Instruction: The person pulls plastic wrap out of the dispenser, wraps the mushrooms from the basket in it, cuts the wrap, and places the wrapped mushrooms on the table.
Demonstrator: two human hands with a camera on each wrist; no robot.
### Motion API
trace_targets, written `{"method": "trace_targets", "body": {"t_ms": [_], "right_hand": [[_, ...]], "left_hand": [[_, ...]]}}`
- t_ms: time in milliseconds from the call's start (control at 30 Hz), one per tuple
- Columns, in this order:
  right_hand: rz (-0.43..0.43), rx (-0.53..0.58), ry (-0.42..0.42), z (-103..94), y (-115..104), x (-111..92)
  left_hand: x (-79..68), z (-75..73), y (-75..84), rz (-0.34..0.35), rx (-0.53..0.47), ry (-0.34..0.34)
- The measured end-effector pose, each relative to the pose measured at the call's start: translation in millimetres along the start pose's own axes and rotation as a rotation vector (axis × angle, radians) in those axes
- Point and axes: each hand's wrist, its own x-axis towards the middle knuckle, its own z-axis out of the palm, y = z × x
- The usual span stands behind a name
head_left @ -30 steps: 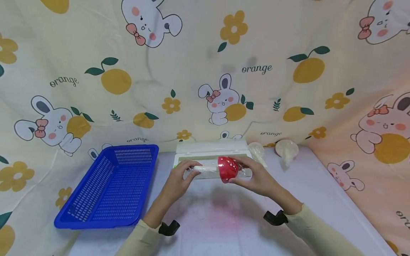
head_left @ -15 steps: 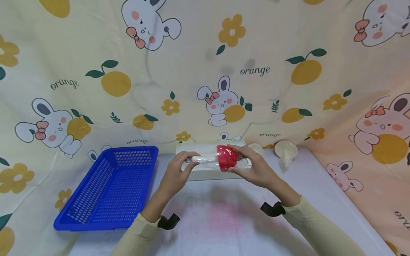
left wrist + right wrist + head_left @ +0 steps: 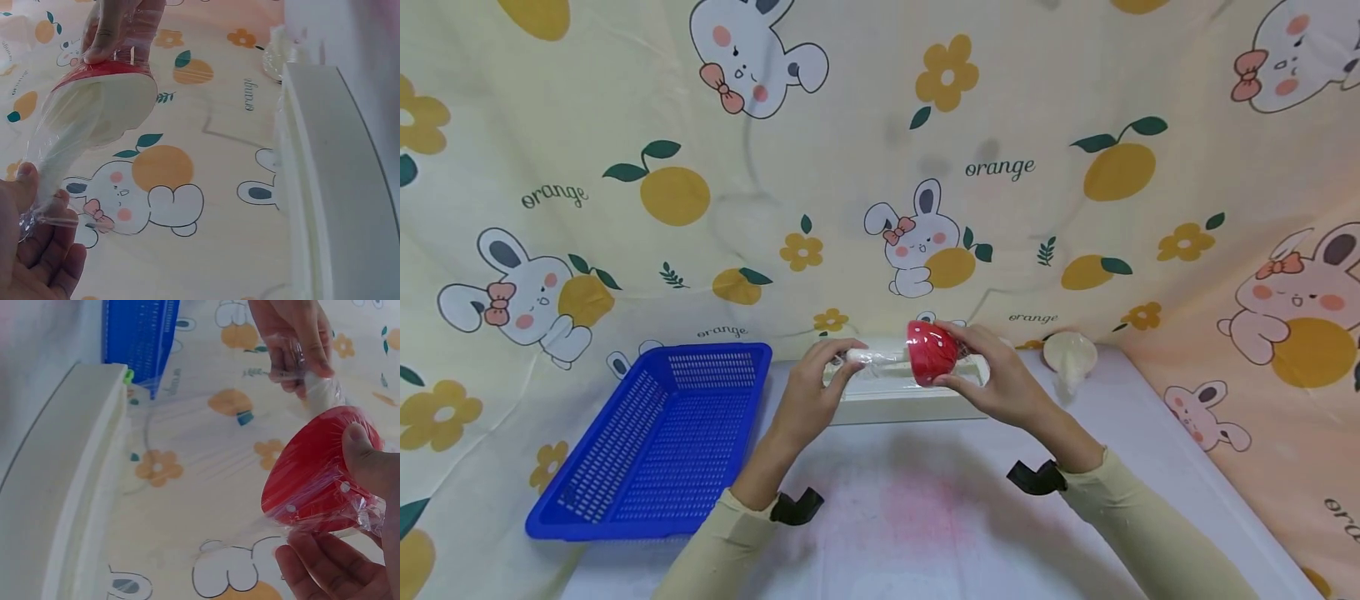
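A toy-like mushroom with a red, white-dotted cap (image 3: 931, 354) and a white stem (image 3: 880, 357) is held sideways in the air, wrapped in clear plastic film (image 3: 59, 144). Thumb and fingers of my left hand (image 3: 808, 392) pinch the gathered film at the stem's end. My right hand (image 3: 1011, 387) grips the domed top of the cap, where more film is bunched. Below and behind the mushroom lies a long white box (image 3: 910, 408), which looks like a film dispenser. In the right wrist view, faint film streaks run between box and cap.
A blue mesh basket (image 3: 632, 531) stands on the left of the white-covered table (image 3: 880, 550). At the back right lies a pale, rounded thing in clear wrap (image 3: 1070, 357). A patterned cloth (image 3: 850, 125) hangs behind the table. The box has a small green part (image 3: 128, 376).
Both hands have lifted the mushroom up and away from me. More of the white box's front now shows beneath it. A second pale wrapped thing at the back is now mostly hidden.
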Motion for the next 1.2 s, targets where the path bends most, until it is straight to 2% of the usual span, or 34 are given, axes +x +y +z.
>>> {"method": "trace_targets", "body": {"t_ms": [267,500,667,933,1033,1200], "right_hand": [[0.011,-0.001,0.002,-4.2,-7,2],[0.077,0.028,-0.062,-2.2,-12,-18],[0.121,0.041,-0.137,3.8,-9,-37],[0.197,0.054,-0.258,22.3,7,-63],[0.200,0.073,-0.289,31.3,16,-69],[0.229,0.096,-0.326,45.1,30,-78]], "left_hand": [[0.8,-4.1,4.8,0.012,-0.013,0.011],[-13.8,-3.9,0.5,-0.004,0.002,-0.024],[-30.2,-0.3,-6.5,-0.073,-0.026,-0.103],[-54.9,15.6,-29.2,-0.221,-0.048,-0.307],[-62.6,23.5,-38.1,-0.253,-0.044,-0.343],[-73.5,38.6,-51.6,-0.298,-0.009,-0.367]]}}
